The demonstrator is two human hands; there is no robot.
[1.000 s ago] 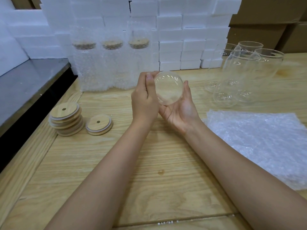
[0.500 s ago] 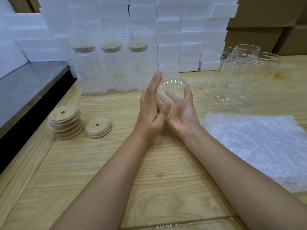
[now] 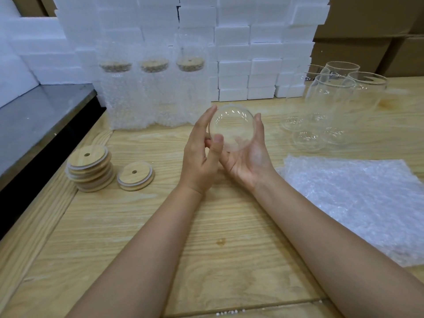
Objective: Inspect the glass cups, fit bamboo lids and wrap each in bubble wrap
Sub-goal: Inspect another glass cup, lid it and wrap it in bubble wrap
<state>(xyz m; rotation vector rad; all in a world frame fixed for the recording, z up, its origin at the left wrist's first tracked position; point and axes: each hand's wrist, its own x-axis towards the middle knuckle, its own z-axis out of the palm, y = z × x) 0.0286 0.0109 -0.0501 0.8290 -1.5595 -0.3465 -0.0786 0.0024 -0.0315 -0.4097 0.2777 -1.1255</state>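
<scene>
Table (image 3: 137,237): pale wood grain, runs under everything here.
Foam blocks (image 3: 234,33): white, stacked as a wall along the table's far edge.
Cardboard boxes (image 3: 371,31): brown, piled behind the foam at the far right.
Bubble wrap sheet (image 3: 358,203): lies flat on the table to the right of the right forearm.
Wrapped cups (image 3: 153,92): three in a row, upright against the foam, each sleeved in bubble wrap with a bamboo lid showing through near the top.
Bare glass cups (image 3: 330,106): a close cluster standing upright at the far right, unlidded.
Lid stack (image 3: 90,171): several bamboo lids piled at the left, a small hole in the top one.
Left hand (image 3: 199,157): fingers run straight up the cup's left side, thumb pressed on its near end, pinching it.
Right hand (image 3: 250,159): palm up, cradling the cup; fingers reach under it, thumb up along its right side.
Held glass cup (image 3: 231,127): tipped on its side above the table's middle, round end toward the camera, between both hands.
Single lid (image 3: 135,176): flat on the table just right of the stack.
</scene>
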